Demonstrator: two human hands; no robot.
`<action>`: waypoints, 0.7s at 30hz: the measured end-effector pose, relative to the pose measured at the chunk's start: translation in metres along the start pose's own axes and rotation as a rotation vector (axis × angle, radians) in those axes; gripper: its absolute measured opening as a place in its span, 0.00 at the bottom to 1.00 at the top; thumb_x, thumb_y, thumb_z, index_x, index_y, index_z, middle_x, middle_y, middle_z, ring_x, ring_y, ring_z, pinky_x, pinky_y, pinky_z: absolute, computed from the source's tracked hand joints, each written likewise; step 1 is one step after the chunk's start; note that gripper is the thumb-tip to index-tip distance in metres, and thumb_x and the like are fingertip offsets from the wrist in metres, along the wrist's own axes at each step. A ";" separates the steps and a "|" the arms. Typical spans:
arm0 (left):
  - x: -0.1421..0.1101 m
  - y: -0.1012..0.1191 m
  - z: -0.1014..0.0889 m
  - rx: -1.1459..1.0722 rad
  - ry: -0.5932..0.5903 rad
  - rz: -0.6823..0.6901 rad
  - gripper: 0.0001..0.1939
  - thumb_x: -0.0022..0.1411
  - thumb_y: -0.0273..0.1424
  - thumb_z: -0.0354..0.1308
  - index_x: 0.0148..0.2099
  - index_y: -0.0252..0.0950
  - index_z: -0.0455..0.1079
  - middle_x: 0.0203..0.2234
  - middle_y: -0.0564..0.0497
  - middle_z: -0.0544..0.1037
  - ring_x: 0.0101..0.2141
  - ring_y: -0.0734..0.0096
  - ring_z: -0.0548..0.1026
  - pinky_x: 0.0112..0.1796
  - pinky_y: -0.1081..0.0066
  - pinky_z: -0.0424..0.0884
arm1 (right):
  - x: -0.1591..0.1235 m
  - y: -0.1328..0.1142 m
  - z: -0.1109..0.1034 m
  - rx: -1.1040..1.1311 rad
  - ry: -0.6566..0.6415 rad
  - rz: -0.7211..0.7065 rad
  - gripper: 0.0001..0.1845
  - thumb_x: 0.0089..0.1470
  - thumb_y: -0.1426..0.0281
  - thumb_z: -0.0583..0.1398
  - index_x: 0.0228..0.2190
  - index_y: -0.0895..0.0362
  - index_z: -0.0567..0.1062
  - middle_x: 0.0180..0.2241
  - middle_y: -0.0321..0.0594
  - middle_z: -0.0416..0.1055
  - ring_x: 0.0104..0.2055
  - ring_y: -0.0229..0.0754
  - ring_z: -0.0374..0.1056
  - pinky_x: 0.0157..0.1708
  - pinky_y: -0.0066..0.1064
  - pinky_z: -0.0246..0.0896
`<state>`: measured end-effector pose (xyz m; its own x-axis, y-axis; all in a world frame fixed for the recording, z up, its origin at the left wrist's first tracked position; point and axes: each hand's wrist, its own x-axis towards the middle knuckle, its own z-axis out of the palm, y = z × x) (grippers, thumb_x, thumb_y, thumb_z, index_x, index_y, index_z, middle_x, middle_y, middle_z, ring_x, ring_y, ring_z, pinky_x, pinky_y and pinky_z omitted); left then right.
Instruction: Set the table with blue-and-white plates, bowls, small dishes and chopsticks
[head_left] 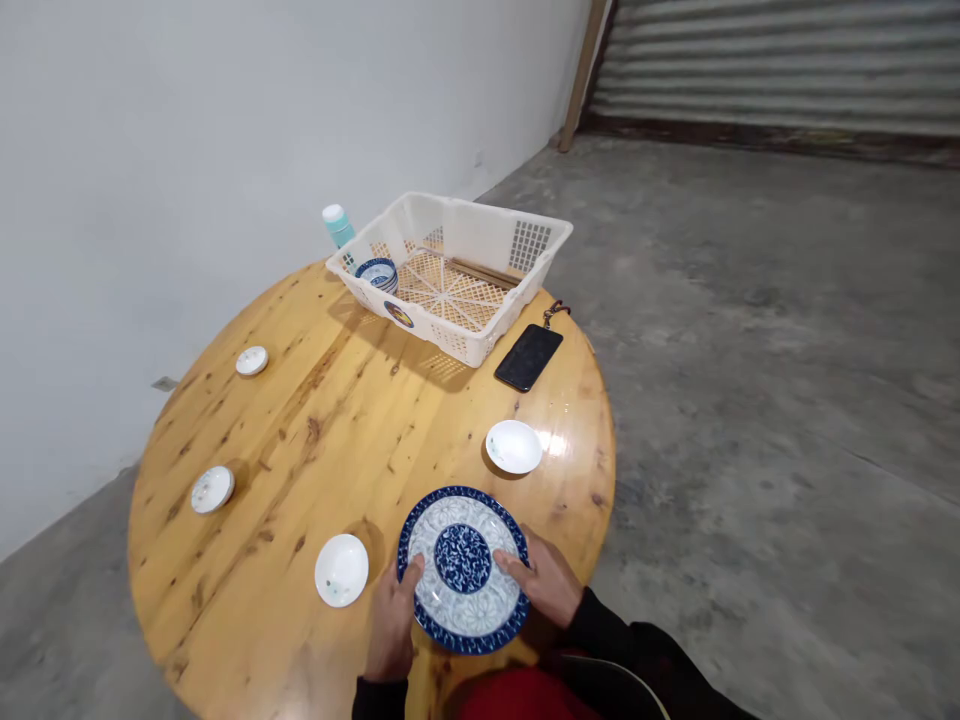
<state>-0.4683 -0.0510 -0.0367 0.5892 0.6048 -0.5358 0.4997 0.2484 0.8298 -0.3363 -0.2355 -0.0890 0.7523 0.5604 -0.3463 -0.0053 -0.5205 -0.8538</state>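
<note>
A blue-and-white patterned plate point(463, 505) is held between my two hands near the front edge of the round table. My left hand point(394, 615) grips its left rim, thumb on the upper face. On the right rim, my right hand point(547, 580) is closed the same way; the fingers beneath are hidden. A small white bowl point(342, 570) stands just left of my left hand, and another white bowl point(514, 446) sits beyond the plate on the right.
Two more small white bowls point(213, 489) point(252, 360) stand on the left of the wooden table point(300, 400). At the back, a white plastic basket point(450, 335) holds stacked blue-and-white bowls point(377, 272) and chopsticks point(484, 273). A phone point(529, 357) and a light-blue bottle point(339, 228) are beside it.
</note>
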 end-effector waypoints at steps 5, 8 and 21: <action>-0.034 -0.006 0.017 -0.180 -0.030 -0.048 0.31 0.57 0.51 0.65 0.53 0.32 0.77 0.50 0.38 0.81 0.55 0.43 0.75 0.58 0.50 0.69 | -0.019 0.013 -0.014 0.038 -0.066 -0.021 0.22 0.55 0.50 0.56 0.40 0.54 0.76 0.35 0.47 0.80 0.42 0.56 0.76 0.43 0.42 0.70; -0.049 -0.008 0.032 -0.255 0.012 -0.037 0.29 0.57 0.49 0.65 0.52 0.33 0.78 0.51 0.39 0.81 0.55 0.44 0.76 0.59 0.50 0.68 | -0.026 0.021 -0.028 0.067 -0.104 -0.009 0.26 0.54 0.47 0.56 0.41 0.54 0.76 0.38 0.50 0.80 0.44 0.59 0.76 0.47 0.48 0.69; -0.058 -0.016 0.023 -0.260 -0.074 0.060 0.28 0.57 0.49 0.63 0.52 0.35 0.76 0.52 0.40 0.81 0.55 0.45 0.76 0.59 0.50 0.68 | -0.066 -0.010 -0.014 0.603 0.017 0.079 0.37 0.41 0.44 0.69 0.45 0.57 0.79 0.47 0.53 0.80 0.52 0.64 0.74 0.56 0.56 0.65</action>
<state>-0.4955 -0.1069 -0.0223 0.6625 0.5695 -0.4866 0.2885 0.4055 0.8674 -0.3771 -0.2765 -0.0527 0.7448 0.5218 -0.4158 -0.4304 -0.1005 -0.8970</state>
